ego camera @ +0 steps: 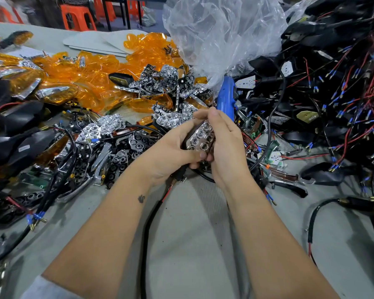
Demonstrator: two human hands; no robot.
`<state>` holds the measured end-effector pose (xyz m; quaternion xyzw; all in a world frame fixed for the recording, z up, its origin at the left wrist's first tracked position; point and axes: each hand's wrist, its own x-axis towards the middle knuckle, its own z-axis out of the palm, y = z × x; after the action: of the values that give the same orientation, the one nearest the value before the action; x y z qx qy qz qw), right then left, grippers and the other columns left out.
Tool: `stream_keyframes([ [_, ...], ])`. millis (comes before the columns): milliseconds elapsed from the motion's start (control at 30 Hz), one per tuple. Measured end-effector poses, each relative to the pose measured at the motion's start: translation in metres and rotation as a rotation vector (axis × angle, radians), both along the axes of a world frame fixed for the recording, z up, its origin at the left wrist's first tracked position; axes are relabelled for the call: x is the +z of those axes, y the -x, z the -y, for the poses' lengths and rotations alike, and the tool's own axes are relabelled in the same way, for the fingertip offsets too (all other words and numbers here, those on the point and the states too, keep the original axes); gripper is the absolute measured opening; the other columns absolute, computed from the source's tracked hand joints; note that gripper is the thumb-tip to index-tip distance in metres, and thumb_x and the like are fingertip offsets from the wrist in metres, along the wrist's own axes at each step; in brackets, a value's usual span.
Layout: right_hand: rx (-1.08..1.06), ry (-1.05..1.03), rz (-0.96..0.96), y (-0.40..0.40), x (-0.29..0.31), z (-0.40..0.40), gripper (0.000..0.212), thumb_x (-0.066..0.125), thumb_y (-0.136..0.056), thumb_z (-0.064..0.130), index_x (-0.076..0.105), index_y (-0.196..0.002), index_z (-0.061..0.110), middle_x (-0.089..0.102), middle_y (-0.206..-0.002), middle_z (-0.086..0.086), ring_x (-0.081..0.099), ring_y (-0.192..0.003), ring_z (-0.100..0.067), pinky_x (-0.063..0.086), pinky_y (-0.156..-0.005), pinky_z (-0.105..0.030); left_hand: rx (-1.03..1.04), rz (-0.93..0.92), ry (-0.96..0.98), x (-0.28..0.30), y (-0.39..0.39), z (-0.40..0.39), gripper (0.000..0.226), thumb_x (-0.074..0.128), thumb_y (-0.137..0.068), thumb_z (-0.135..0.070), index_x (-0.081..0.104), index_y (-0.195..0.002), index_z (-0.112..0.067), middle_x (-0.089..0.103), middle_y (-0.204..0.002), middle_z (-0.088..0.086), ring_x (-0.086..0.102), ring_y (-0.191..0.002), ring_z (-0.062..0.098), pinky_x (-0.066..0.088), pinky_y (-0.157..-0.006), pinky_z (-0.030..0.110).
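Where my two hands meet mid-view, the chrome reflector lies faceted side up, its long axis running from 7 o'clock to 1 o'clock, with its black cable trailing toward 6. Parts crowd it from 9 round to 3: orange lenses at 11, a blue tool just beyond at 12 and wired housings at 2, while bare table lies open toward 6. My left hand curls round its 9 o'clock side and my right hand clasps the 3 o'clock side, fingers bent over its top.
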<state>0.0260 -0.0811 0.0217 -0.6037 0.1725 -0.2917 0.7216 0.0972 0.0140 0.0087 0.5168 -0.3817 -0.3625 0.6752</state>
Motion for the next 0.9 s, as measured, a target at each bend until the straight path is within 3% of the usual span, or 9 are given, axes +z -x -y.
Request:
stream_keyframes([
  [133,0.095,-0.109,0.035,0.001,0.0,0.0,0.035,0.042,-0.106,0.027,0.069,-0.087,0.015,0.068,-0.096,-0.006,0.063,-0.066,-0.017,0.043,-0.037,-0.025,0.035,-0.049,-0.04,0.0,0.001,0.001,0.055,0.055,-0.086,0.02,0.055,-0.129,-0.014,0.064,-0.091,0.003,0.06,-0.066,0.01,0.042,-0.047,0.017],
  [200,0.08,-0.051,0.02,0.0,-0.002,0.002,0.034,0.044,-0.106,0.028,0.069,-0.086,0.018,0.073,-0.096,-0.003,0.053,-0.052,-0.01,0.036,-0.035,-0.018,0.027,-0.078,-0.053,0.0,0.001,0.0,0.045,0.052,-0.092,0.013,0.055,-0.129,-0.013,0.061,-0.084,0.005,0.054,-0.069,0.019,0.039,-0.046,0.018],
  [333,0.041,-0.002,-0.008,0.001,-0.005,0.006,0.031,0.048,-0.104,0.033,0.07,-0.089,0.018,0.075,-0.104,0.0,0.04,-0.049,-0.011,0.03,-0.035,-0.017,0.026,-0.092,-0.062,0.002,0.005,0.002,0.042,0.049,-0.1,-0.006,0.048,-0.14,-0.015,0.058,-0.086,0.005,0.054,-0.067,0.014,0.035,-0.047,0.017],
  [533,0.03,-0.008,0.013,0.002,-0.006,0.005,0.033,0.048,-0.103,0.037,0.072,-0.086,0.024,0.075,-0.107,0.002,0.041,-0.046,-0.006,0.032,-0.035,-0.018,0.002,-0.068,-0.023,0.001,0.004,0.0,0.043,0.06,-0.092,-0.008,0.054,-0.127,-0.032,0.06,-0.086,0.004,0.053,-0.067,0.014,0.035,-0.05,0.019],
  [633,0.071,-0.019,0.025,0.001,-0.006,0.004,0.042,0.04,-0.103,0.049,0.075,-0.097,0.028,0.072,-0.115,0.005,0.045,-0.053,-0.02,0.037,-0.038,-0.021,0.031,-0.096,0.009,0.001,0.004,0.001,0.043,0.062,-0.087,-0.006,0.057,-0.124,-0.027,0.068,-0.084,-0.003,0.058,-0.067,0.011,0.041,-0.051,0.019],
  [700,0.084,-0.055,0.023,0.0,-0.007,0.004,0.045,0.034,-0.097,0.058,0.072,-0.109,0.038,0.071,-0.118,0.005,0.056,-0.072,-0.026,0.044,-0.044,-0.024,0.075,-0.172,0.038,0.002,0.004,0.002,0.039,0.059,-0.088,-0.002,0.062,-0.119,-0.025,0.07,-0.089,0.001,0.063,-0.071,0.013,0.048,-0.054,0.022],
  [800,0.05,-0.007,-0.013,-0.005,-0.009,0.002,0.043,0.039,-0.09,0.059,0.067,-0.118,0.042,0.07,-0.12,0.003,0.061,-0.09,-0.012,0.047,-0.062,-0.027,0.166,-0.212,0.069,0.002,-0.003,0.002,0.042,0.055,-0.089,0.002,0.061,-0.123,-0.022,0.073,-0.098,0.002,0.068,-0.083,0.018,0.052,-0.069,0.031],
  [900,0.066,0.082,-0.01,-0.004,-0.01,0.002,0.026,0.052,-0.091,0.046,0.07,-0.106,0.035,0.071,-0.097,0.021,0.061,-0.082,0.002,0.05,-0.069,-0.026,0.262,-0.095,0.019,0.002,-0.008,-0.001,0.061,0.055,-0.088,0.004,0.048,-0.139,-0.029,0.072,-0.103,-0.023,0.069,-0.088,-0.003,0.056,-0.071,0.019],
])
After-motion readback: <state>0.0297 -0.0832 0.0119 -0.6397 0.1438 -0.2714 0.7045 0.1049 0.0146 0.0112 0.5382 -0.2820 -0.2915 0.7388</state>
